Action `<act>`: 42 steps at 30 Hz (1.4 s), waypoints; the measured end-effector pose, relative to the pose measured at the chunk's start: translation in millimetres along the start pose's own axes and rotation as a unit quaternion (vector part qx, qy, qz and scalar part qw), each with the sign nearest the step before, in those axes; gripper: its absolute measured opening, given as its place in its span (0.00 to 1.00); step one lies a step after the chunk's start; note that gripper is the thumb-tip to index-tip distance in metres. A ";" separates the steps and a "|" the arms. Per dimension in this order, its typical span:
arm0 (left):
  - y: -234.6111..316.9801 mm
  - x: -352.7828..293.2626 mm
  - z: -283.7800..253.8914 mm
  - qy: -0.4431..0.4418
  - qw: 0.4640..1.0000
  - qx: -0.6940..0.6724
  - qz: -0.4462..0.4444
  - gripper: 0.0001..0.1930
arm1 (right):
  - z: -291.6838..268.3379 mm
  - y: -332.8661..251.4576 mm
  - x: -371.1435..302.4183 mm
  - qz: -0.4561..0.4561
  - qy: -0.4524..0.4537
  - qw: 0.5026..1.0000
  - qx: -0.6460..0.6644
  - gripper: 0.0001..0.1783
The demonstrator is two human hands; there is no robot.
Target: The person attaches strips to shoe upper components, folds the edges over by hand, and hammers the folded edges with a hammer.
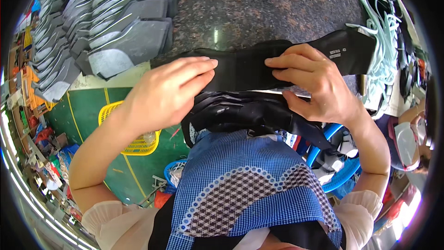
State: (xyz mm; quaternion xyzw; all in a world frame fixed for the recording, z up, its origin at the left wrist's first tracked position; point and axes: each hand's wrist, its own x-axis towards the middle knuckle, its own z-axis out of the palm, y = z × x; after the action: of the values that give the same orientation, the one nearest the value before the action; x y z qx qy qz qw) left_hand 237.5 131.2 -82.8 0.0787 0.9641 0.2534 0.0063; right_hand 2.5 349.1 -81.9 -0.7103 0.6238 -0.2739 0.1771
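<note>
A long, smooth black piece of leather-like material [237,70] lies along the near edge of the dark speckled stone tabletop [222,9]. On its left end rest the fingers of my left hand [167,91], pressed together and bent over it; the thumb is hidden below. My right hand [319,81] holds the piece farther right, with curved fingertips on top and the thumb by its near edge. The right end of the piece, with pale markings [341,53], reaches past that hand. Several similar black pieces [240,113] lie layered in my lap, over a blue checked apron [249,157].
Overlapping rows of grey-black cut pieces [132,41] cover the tabletop's left side. Pale green strips [381,60] hang at the right edge. Below left, a yellow plastic basket [141,146] stands on the green floor [88,125]. A blue round-rimmed container [340,183] sits low right.
</note>
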 end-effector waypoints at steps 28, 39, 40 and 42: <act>7.6 61.2 40.9 0.086 0.992 -0.027 0.083 0.20 | -14.8 -1.3 -10.8 0.135 -0.048 0.982 0.120 0.29; 53.2 83.8 65.2 0.092 0.972 0.191 0.099 0.11 | 6.2 -17.6 -48.7 0.069 0.042 0.997 -0.011 0.24; 53.3 85.3 68.4 0.102 0.975 0.171 0.100 0.15 | 6.0 -17.2 -49.4 0.146 0.044 0.981 0.117 0.21; 44.9 86.6 72.5 0.110 0.982 0.115 0.099 0.13 | -3.8 -17.5 -47.8 0.226 0.056 0.946 0.224 0.11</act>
State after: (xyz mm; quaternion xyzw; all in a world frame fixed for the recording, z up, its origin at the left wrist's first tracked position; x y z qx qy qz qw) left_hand 162.5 218.6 -121.6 0.1451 0.9691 0.1473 -0.1344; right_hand 10.6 399.2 -76.6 -0.4760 0.6993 -0.3993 0.3536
